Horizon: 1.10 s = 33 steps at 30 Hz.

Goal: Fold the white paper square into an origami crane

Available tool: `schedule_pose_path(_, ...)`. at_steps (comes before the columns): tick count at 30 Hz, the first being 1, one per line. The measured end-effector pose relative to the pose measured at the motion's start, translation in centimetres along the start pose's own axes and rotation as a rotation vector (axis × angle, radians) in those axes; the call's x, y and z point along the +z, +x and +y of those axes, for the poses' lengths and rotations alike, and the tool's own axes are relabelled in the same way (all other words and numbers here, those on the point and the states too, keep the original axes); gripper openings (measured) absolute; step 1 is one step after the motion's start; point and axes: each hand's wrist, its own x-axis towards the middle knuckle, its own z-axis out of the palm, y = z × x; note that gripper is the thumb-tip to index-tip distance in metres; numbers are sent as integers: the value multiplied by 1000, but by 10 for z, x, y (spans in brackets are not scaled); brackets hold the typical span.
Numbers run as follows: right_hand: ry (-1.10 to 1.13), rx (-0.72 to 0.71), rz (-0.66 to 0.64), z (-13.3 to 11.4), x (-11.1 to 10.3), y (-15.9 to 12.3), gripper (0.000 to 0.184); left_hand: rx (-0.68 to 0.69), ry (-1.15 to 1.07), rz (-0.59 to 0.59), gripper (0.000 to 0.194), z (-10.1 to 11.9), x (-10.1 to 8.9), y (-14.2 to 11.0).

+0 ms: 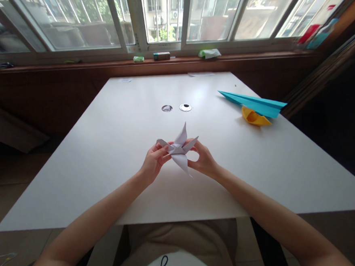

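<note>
A white origami crane (pixel 178 150) is held above the near middle of the table, its wings spread and its two pointed ends sticking out to the sides. My left hand (pixel 156 158) pinches it at the left, thumb on top near the left point. On the other side my right hand (pixel 203 157) grips the right part of the crane, with thumb and fingers curved round it; some of its fingertips are hidden behind the paper.
The white table (pixel 111 120) carries a blue paper plane (pixel 255 104) and a yellow paper boat (pixel 255 117) at the right. Two round inserts, one with a dark hole (pixel 185 107), sit in the tabletop. Small packets (pixel 210 53) lie on the window sill.
</note>
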Motion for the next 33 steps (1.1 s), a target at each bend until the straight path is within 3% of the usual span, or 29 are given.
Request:
schedule_pose_path(5, 140, 147, 108, 1, 3, -1, 28, 28, 127, -32, 17, 0, 4, -6)
schedule_pose_path(10, 297, 283, 102, 2, 2, 0, 29, 164, 328, -52, 17, 2, 6, -8)
schedule_pose_path(15, 341, 331, 110, -2, 0, 3, 30, 210, 412, -116, 18, 2, 5, -7)
schedule_pose_path(19, 381, 324, 111, -2, 0, 3, 31, 212, 446, -138, 29, -1, 5, -8)
schedule_pose_path(27, 402, 224, -45, 7, -12, 8, 32, 292, 534, -71, 24, -1, -1, -4)
schedule_pose_path(30, 327, 220, -7, 4, -22, 12, 26, 340, 604, -80, 22, -2, -5, -1)
schedule_pose_path(33, 207, 161, 44, 3, -29, 13, 16, 304, 667, -148, 21, -5, -7, 0)
